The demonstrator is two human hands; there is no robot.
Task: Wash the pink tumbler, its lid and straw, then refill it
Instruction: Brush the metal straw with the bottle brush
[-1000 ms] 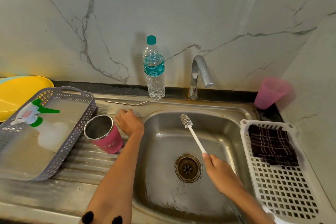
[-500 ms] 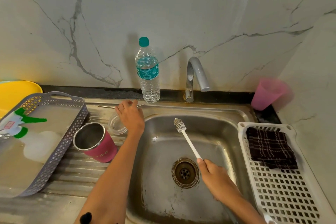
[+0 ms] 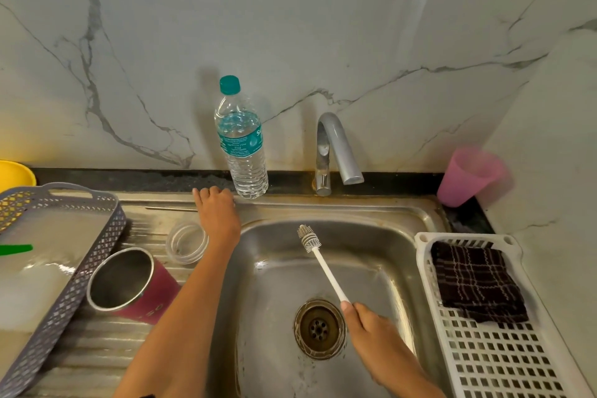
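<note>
**Pink tumbler** (image 3: 155, 297): lidless and tilted on the ribbed steel surface (image 3: 97, 355) left of the sink basin (image 3: 274, 300). Its open steel mouth is turned up and leftward, against the wall of the grey basket (image 3: 74, 294).

**Clear lid** (image 3: 187, 244): flat on the surface just behind the tumbler, towards the back edge.

**Metal straw** (image 3: 169, 209): lying along the back edge, its long axis running left to right, parallel to that edge. Its right end passes under the left hand (image 3: 217, 215).

**Left hand:** knuckles up, fingers bent down over the straw's end, beside the base of the water bottle (image 3: 243, 145). Whether the fingers have closed on the straw cannot be told.

**Right hand** (image 3: 371, 331): over the basin beside the drain (image 3: 319, 328), fingers wrapped round the handle of a white bottle brush (image 3: 325, 270). The bristle head points away, toward the tap (image 3: 336, 152), which shows no running water.

**Judged step:** collecting the straw for washing. The left hand is the nearer hand to all three task items; the straw runs off to its left, and the lid and tumbler lie on its near side. The straw would probably lift most readily if drawn rightward along its own axis, toward the basin.

**Outlying:** a white basket (image 3: 484, 365) holding a dark checked cloth (image 3: 478, 284) at the right edge, and a pink cup (image 3: 468, 178) at the back right corner.
</note>
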